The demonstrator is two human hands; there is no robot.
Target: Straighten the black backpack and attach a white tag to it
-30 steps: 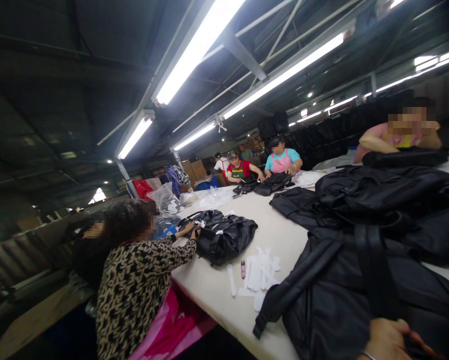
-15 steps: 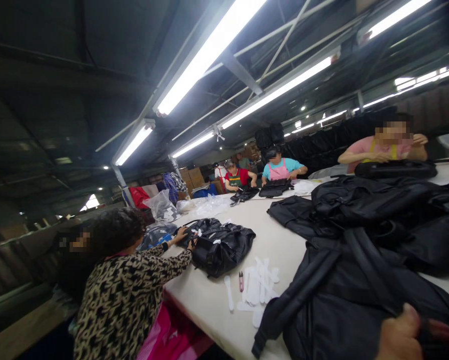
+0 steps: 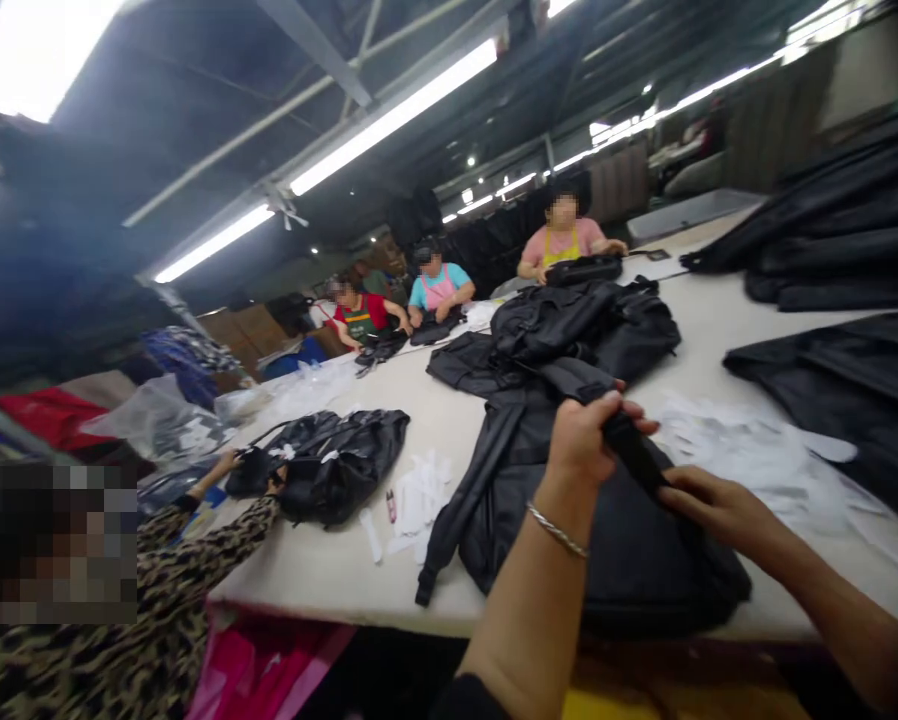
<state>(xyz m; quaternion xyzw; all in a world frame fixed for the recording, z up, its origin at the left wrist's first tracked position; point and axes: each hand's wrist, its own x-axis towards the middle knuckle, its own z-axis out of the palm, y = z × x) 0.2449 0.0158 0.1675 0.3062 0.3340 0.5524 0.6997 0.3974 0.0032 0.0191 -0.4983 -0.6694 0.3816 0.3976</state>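
Observation:
A black backpack [image 3: 644, 575] lies on the pale table in front of me, close to its near edge. My left hand [image 3: 582, 435], with a twisted silver bracelet at the wrist, is closed round one of its shoulder straps [image 3: 635, 452], lifted above the bag. Further down the same strap, my right hand [image 3: 711, 508] pinches it between thumb and fingers. The strap's lower end is hidden behind my right hand. The other shoulder strap [image 3: 470, 490] hangs along the bag's left side.
White strips [image 3: 419, 495] and pink thread snips [image 3: 391, 506] lie left; more white pieces [image 3: 756, 460] lie right. More black bags [image 3: 591, 320] are behind, with black material [image 3: 846, 380] at right. A patterned-sleeved co-worker handles a black bag [image 3: 344, 465]; several others work across the table [image 3: 299, 570].
My view has swung right and down. Both my hands now show on the strap; before, one blurred hand was at the lower right. The strap is now held up between them.

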